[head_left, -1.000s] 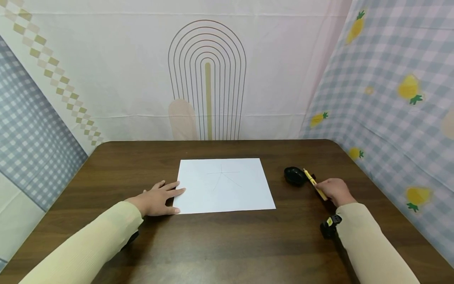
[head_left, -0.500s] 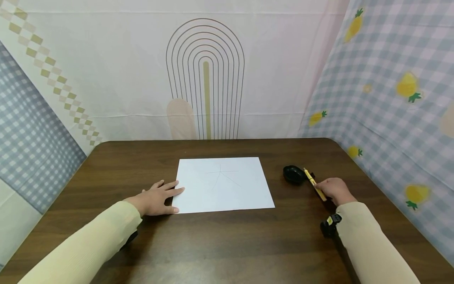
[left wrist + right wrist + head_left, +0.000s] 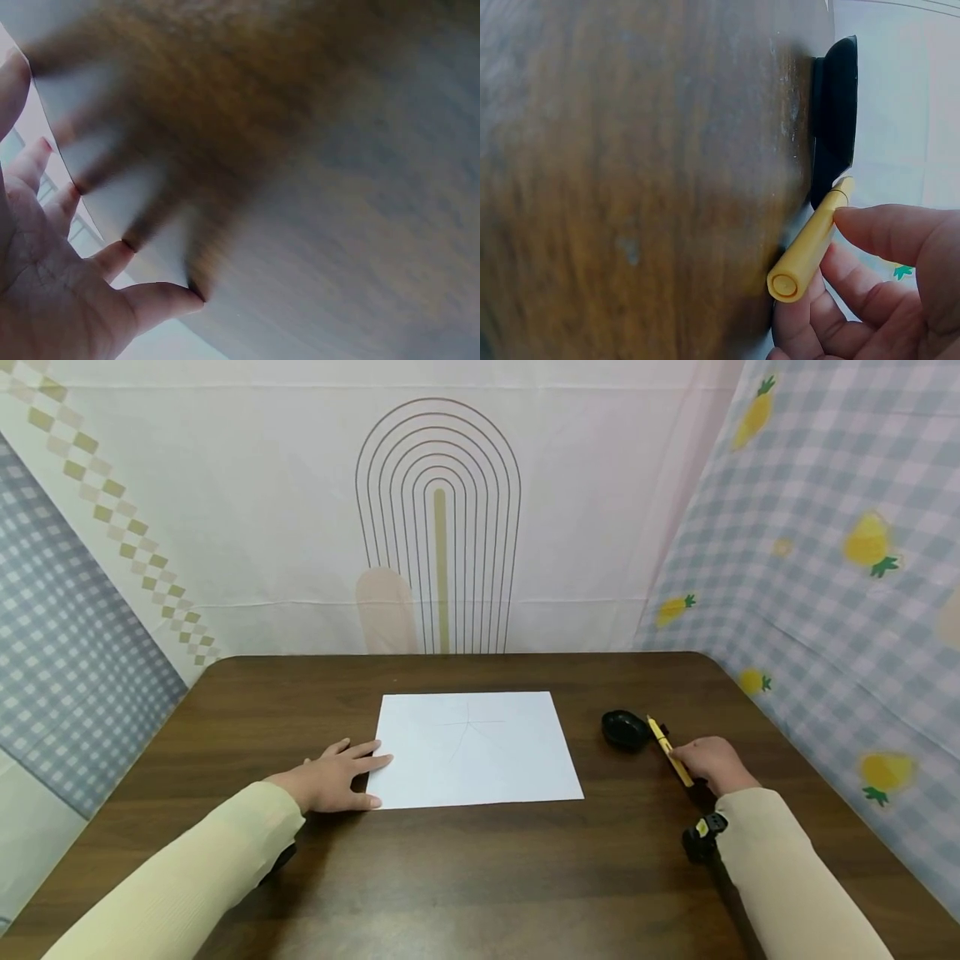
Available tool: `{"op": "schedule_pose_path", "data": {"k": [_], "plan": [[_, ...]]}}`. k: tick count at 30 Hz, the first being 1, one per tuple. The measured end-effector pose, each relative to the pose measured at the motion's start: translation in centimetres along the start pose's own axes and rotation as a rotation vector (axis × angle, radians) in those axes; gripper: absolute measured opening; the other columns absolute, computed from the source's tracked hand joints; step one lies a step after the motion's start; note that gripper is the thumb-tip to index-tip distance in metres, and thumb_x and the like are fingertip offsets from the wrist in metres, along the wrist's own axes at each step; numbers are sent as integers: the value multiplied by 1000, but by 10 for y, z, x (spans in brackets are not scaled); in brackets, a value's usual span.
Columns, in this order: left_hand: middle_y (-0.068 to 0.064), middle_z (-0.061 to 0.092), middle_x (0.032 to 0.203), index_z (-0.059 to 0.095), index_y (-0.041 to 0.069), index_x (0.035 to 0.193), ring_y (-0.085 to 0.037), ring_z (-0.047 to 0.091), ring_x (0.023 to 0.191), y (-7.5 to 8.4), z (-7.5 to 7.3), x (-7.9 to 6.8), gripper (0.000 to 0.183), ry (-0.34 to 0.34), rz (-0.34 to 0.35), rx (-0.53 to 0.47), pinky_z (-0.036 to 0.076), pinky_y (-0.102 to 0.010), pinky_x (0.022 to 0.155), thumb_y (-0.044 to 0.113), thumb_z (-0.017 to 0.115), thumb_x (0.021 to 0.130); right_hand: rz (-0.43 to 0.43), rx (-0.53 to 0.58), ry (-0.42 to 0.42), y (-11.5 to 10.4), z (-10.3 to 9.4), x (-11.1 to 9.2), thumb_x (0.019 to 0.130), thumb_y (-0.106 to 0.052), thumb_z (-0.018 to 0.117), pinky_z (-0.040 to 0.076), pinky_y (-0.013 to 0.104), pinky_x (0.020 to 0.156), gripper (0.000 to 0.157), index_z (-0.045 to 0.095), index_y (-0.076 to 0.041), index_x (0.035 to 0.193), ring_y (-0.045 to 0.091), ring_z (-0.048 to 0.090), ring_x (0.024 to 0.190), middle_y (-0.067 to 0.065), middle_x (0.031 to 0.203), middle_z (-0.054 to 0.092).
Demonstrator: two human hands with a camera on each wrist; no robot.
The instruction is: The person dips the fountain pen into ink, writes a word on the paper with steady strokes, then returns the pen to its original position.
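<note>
A white sheet of paper (image 3: 480, 768) with thin drawn lines meeting at one point lies on the brown table. My left hand (image 3: 337, 778), fingers spread, rests on the sheet's left edge; its palm (image 3: 45, 285) shows in the left wrist view. At the right, my right hand (image 3: 708, 760) pinches a yellow pen (image 3: 671, 753) between thumb and fingers. The pen's rounded end (image 3: 785, 285) faces the right wrist camera, and its far end lies beside a small black dish (image 3: 624, 728). Whether pen and dish touch, I cannot tell.
The dark wooden table (image 3: 480, 877) reaches back to a white cloth (image 3: 285, 510) with printed arches. A checked cloth (image 3: 810, 568) with yellow fruit hangs along the right side. Another checked cloth (image 3: 67, 610) hangs at the left.
Hands, paper, pen and dish keep their places. Only the head view shifts slightly.
</note>
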State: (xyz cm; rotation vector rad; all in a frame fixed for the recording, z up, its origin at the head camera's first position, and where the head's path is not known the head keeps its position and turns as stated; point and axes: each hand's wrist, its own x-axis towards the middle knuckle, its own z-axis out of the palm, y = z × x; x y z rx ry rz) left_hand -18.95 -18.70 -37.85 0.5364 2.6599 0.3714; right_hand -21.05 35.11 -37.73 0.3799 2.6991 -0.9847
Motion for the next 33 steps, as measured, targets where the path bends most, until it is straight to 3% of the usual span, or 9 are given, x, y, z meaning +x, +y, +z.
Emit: {"op": "schedule_pose_path", "data": {"k": [10, 16, 19, 26, 29, 33], "plan": [[-9, 21, 159, 39, 21, 150, -51, 10, 142, 1, -2, -3, 75, 0, -6, -15, 13, -82, 94, 50, 67, 86, 22, 7, -12, -2, 1, 0, 96, -21, 48, 46, 31, 63, 34, 65, 9, 97, 23, 53, 77, 18, 93, 59], [-10, 19, 160, 39, 21, 150, -51, 11, 141, -2, 0, -1, 76, 22, -5, -30, 14, -82, 94, 52, 67, 85, 28, 12, -20, -5, -1, -2, 97, -22, 48, 49, 35, 68, 33, 65, 5, 89, 33, 58, 90, 28, 107, 57], [-11, 17, 160, 39, 20, 150, -50, 13, 141, -2, 0, -1, 77, 44, 2, -41, 15, -82, 94, 53, 66, 86, 34, 18, -23, -5, -2, -1, 97, -23, 47, 50, 37, 71, 32, 62, 3, 84, 38, 58, 95, 29, 106, 58], [-16, 16, 159, 38, 16, 150, -51, 17, 140, -4, -1, -4, 75, 107, 44, -47, 23, -77, 97, 50, 64, 89, 28, -4, -29, -6, -5, 0, 97, -23, 46, 51, 42, 77, 44, 54, 17, 113, 41, 59, 98, 32, 109, 57], [-16, 17, 159, 36, 16, 151, -51, 17, 140, -7, -2, -5, 75, 133, 49, -42, 24, -77, 96, 52, 62, 89, 8, -26, -14, -7, -6, -3, 98, -25, 45, 50, 43, 78, 48, 53, 18, 117, 39, 59, 97, 31, 107, 58], [-15, 16, 160, 33, 18, 152, -50, 15, 141, -14, -3, -10, 77, 193, 31, -18, 18, -81, 93, 57, 58, 90, -11, -87, 31, -12, -7, -9, 100, -34, 41, 48, 48, 80, 54, 53, 15, 118, 43, 55, 102, 33, 120, 52]]}}
